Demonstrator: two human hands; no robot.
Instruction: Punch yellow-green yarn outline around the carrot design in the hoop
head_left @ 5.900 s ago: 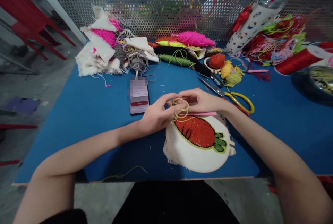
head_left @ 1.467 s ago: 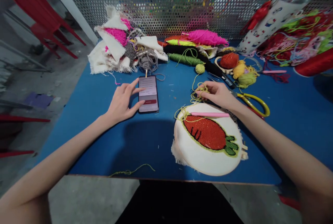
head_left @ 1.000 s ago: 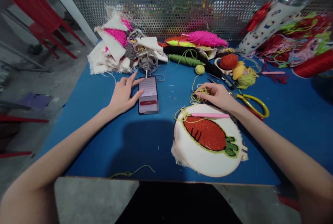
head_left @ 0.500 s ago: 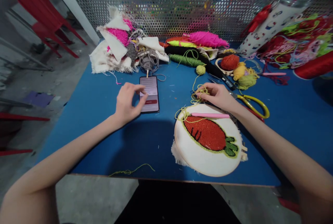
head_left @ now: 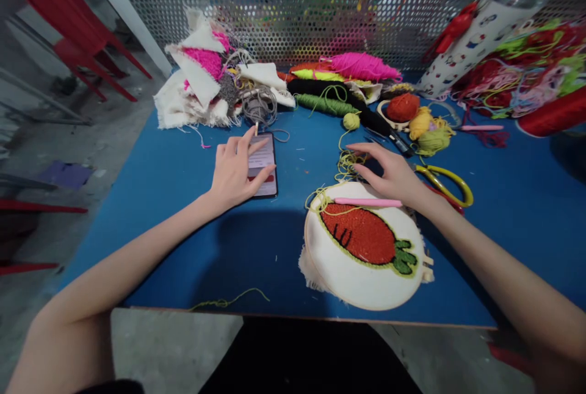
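Observation:
My left hand (head_left: 238, 168) lies open on a phone (head_left: 265, 162) on the blue table (head_left: 183, 223), fingers stretched over its screen. My right hand (head_left: 394, 174) hovers open, fingers spread, just above a tangle of yellow-green yarn (head_left: 345, 165) that leads to a small yarn ball (head_left: 351, 121). In front of it an embroidery hoop (head_left: 366, 272) holds white cloth with a punched orange carrot (head_left: 359, 236). A pink punch needle (head_left: 368, 202) lies across the hoop's top edge.
Yellow-handled scissors (head_left: 442, 183) lie right of my right hand. Yarn skeins and balls (head_left: 403, 107), fabric scraps (head_left: 196, 89) and a grey cord coil (head_left: 259, 107) line the back by a perforated metal screen (head_left: 293, 3). A loose thread (head_left: 229, 301) lies at the table's front edge.
My left hand left the yarn and went to the phone, where it now lies flat. My right hand has let go of the yarn tangle and spread its fingers.

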